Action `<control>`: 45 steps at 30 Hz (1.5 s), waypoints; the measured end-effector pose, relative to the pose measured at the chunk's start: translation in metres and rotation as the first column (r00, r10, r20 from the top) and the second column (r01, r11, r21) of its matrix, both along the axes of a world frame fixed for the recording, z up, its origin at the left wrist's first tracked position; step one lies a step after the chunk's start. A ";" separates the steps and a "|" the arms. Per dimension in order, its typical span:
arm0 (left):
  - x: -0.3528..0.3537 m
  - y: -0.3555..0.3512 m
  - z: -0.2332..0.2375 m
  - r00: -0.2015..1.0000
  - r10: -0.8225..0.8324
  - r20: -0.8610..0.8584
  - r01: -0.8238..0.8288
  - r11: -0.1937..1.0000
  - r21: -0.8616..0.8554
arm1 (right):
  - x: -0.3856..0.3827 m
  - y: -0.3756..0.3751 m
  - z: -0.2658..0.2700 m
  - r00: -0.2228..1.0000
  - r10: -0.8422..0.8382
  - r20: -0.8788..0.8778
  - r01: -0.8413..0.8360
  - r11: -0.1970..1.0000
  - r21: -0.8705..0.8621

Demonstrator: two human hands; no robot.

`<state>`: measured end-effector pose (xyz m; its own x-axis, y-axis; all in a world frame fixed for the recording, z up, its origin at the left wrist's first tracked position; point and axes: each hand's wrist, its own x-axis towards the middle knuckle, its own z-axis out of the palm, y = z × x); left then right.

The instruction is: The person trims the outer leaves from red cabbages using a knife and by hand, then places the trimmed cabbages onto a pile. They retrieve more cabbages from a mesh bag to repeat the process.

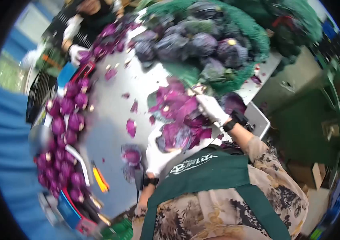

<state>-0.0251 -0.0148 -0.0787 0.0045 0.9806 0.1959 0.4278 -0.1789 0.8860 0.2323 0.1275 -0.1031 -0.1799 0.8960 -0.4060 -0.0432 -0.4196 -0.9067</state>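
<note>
My left hand (pixel 157 155), in a white glove, is closed against the side of a red cabbage (pixel 177 137) at the near edge of the table. My right hand (pixel 212 109), also gloved, is over a heap of loose purple cabbage leaves (pixel 174 102), its fingers curled. Something thin and pale shows by its fingertips, too blurred to name. Beside my left wrist lies another cabbage piece (pixel 131 155), and a knife with a yellow-orange handle (pixel 101 180) rests farther left.
A green mesh sack (pixel 260 38) holding whole cabbages (pixel 204 44) spreads across the far side. Peeled cabbages (pixel 68 106) line the table's left edge. A co-worker's gloved hand (pixel 78 55) touches cabbage at far left. A white bin (pixel 263 120) and green container (pixel 310 108) are on the right.
</note>
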 end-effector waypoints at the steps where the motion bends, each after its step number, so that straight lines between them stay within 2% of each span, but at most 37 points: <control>1: 0.004 -0.002 0.001 0.999 0.038 -0.025 -0.039 0.999 -0.015 | 0.001 -0.005 0.009 0.999 0.019 0.050 -0.023 0.997 0.080; 2: 0.006 -0.003 0.005 0.997 0.065 -0.046 -0.066 0.997 -0.031 | 0.000 -0.004 0.009 0.990 0.054 0.128 -0.061 0.997 0.056; 3: 0.009 -0.004 0.010 0.995 0.094 -0.045 -0.096 0.995 -0.038 | 0.003 -0.005 0.011 0.989 0.084 0.122 -0.098 0.988 0.118; 4: 0.012 -0.004 0.017 0.981 0.108 -0.159 -0.116 0.993 -0.038 | 0.004 -0.005 0.014 0.987 0.104 0.119 -0.124 0.975 0.182; 5: 0.015 -0.001 0.023 0.956 0.116 -0.268 -0.130 0.991 -0.034 | 0.001 -0.008 0.020 0.938 0.049 0.344 -0.176 0.920 0.350; 6: 0.017 0.002 0.028 0.957 0.127 -0.262 -0.141 0.989 -0.035 | -0.003 -0.015 0.032 0.842 -0.052 0.537 -0.260 0.833 0.489; 7: 0.019 0.004 0.033 0.957 0.147 -0.248 -0.183 0.975 -0.128 | -0.002 -0.027 0.050 0.824 0.044 0.564 -0.387 0.772 0.505; 8: 0.021 0.005 0.035 0.957 0.165 -0.238 -0.219 0.950 -0.221 | -0.004 -0.035 0.057 0.833 0.160 0.530 -0.495 0.646 0.582; 10: 0.011 0.011 0.019 0.959 0.176 -0.222 -0.226 0.948 -0.225 | -0.010 -0.055 0.064 0.732 0.295 0.615 -0.659 0.535 0.528; 12: -0.004 0.017 0.013 0.989 0.139 -0.056 -0.149 0.942 -0.300 | -0.026 -0.066 0.104 0.449 0.494 0.744 -0.828 0.544 0.139; 13: -0.007 0.019 0.016 0.993 0.109 -0.051 -0.120 0.930 -0.348 | -0.026 -0.067 0.078 0.573 0.374 0.729 -0.788 0.495 0.366; 16: -0.006 0.022 0.019 0.995 0.046 -0.090 -0.071 0.952 -0.297 | -0.033 -0.066 0.084 0.523 0.388 0.759 -0.815 0.487 0.313; 18: -0.004 0.023 0.022 0.991 0.051 -0.124 -0.089 0.942 -0.324 | -0.036 -0.067 0.086 0.494 0.378 0.783 -0.826 0.486 0.286; 20: -0.006 0.024 0.014 0.998 0.060 0.000 -0.057 0.944 -0.326 | -0.037 -0.067 0.086 0.459 0.366 0.809 -0.837 0.483 0.257; 25: -0.004 0.028 0.030 1.000 0.026 0.005 -0.022 0.923 -0.385 | -0.042 -0.066 0.087 0.413 0.279 0.867 -0.867 0.414 0.279; 27: -0.002 0.028 0.042 1.000 0.003 0.000 -0.002 0.904 -0.428 | -0.044 -0.062 0.087 0.431 0.317 0.845 -0.866 0.409 0.288; 29: 0.001 0.030 0.046 0.975 -0.042 -0.217 -0.061 0.891 -0.450 | -0.046 -0.061 0.084 0.450 0.350 0.822 -0.863 0.407 0.299; 32: 0.001 0.034 0.049 0.984 -0.065 -0.167 -0.015 0.901 -0.435 | -0.046 -0.056 0.067 0.459 0.241 0.855 -0.842 0.427 0.331; 33: 0.003 0.032 0.045 0.985 -0.061 -0.162 -0.015 0.902 -0.432 | -0.046 -0.054 0.058 0.636 0.097 0.766 -0.713 0.453 0.535; 34: 0.007 0.025 0.040 0.956 -0.057 -0.287 -0.045 0.940 -0.337 | -0.046 -0.052 0.054 0.777 -0.047 0.627 -0.547 0.444 0.710; 35: 0.010 0.021 0.037 0.913 -0.038 -0.407 -0.066 0.969 -0.237 | -0.042 -0.037 0.055 0.741 -0.120 0.660 -0.530 0.498 0.686; 36: 0.015 0.019 0.043 0.906 -0.070 -0.417 -0.056 0.957 -0.284 | -0.037 -0.025 0.057 0.709 -0.184 0.681 -0.506 0.541 0.672; 38: 0.012 0.017 0.036 0.922 -0.005 -0.387 -0.106 0.958 -0.266 | -0.030 -0.015 0.068 0.808 0.033 0.589 -0.465 0.650 0.601; 39: 0.008 0.019 0.032 0.921 -0.007 -0.389 -0.106 0.958 -0.268 | -0.029 -0.013 0.068 0.806 0.004 0.592 -0.524 0.473 0.709; 40: 0.002 0.022 0.029 0.960 0.006 -0.281 -0.095 0.949 -0.301 | -0.021 -0.021 0.078 0.618 0.170 0.768 -0.717 0.523 0.461; 41: -0.002 0.024 0.027 0.985 0.026 -0.168 -0.081 0.940 -0.330 | -0.021 -0.030 0.077 0.592 0.227 0.773 -0.759 0.479 0.440; 42: -0.002 0.025 0.028 0.986 0.034 -0.163 -0.087 0.941 -0.328 | -0.022 -0.037 0.075 0.560 0.284 0.778 -0.800 0.429 0.420; 43: -0.002 0.026 0.030 0.990 0.032 -0.135 -0.078 0.933 -0.350 | -0.021 -0.041 0.073 0.459 0.301 0.836 -0.866 0.361 0.346; 45: -0.003 0.024 0.022 0.995 0.037 -0.089 -0.066 0.937 -0.343 | -0.028 -0.046 0.074 0.417 0.312 0.854 -0.885 0.353 0.304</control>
